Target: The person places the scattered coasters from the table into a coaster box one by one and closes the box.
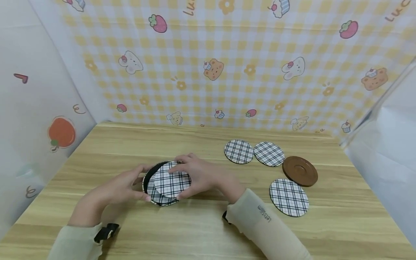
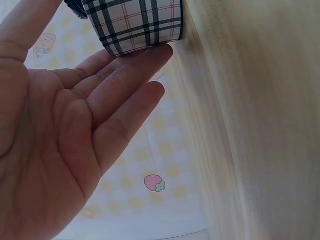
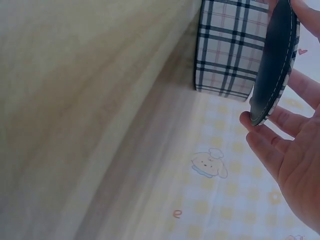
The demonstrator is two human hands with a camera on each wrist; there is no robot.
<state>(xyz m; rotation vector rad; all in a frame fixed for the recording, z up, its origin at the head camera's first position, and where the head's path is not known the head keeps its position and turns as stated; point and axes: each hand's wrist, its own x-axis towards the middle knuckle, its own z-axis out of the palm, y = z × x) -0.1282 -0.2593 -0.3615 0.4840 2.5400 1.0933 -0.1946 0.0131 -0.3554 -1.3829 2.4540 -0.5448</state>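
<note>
A round plaid coaster holder [image 1: 158, 198] with a black inner wall stands on the table at centre left. My left hand [image 1: 116, 189] grips its left side, thumb at the front and fingers round the back; the left wrist view shows fingertips along the holder's plaid wall [image 2: 140, 25]. In my right hand [image 1: 203, 177] is a round plaid coaster [image 1: 172, 182], pinched at its edges and tilted over the holder's opening. The right wrist view shows the coaster's dark, stitched underside [image 3: 275, 65] beside the rim of the holder [image 3: 230, 50]. Another plaid surface shows inside the holder below the coaster.
On the right of the wooden table [image 1: 208, 231] lie a plaid coaster [image 1: 238, 151], a second plaid coaster [image 1: 269, 154], a brown round coaster [image 1: 299, 171] and a nearer plaid coaster [image 1: 289, 197]. A yellow checked backdrop [image 1: 195, 72] rises behind the table.
</note>
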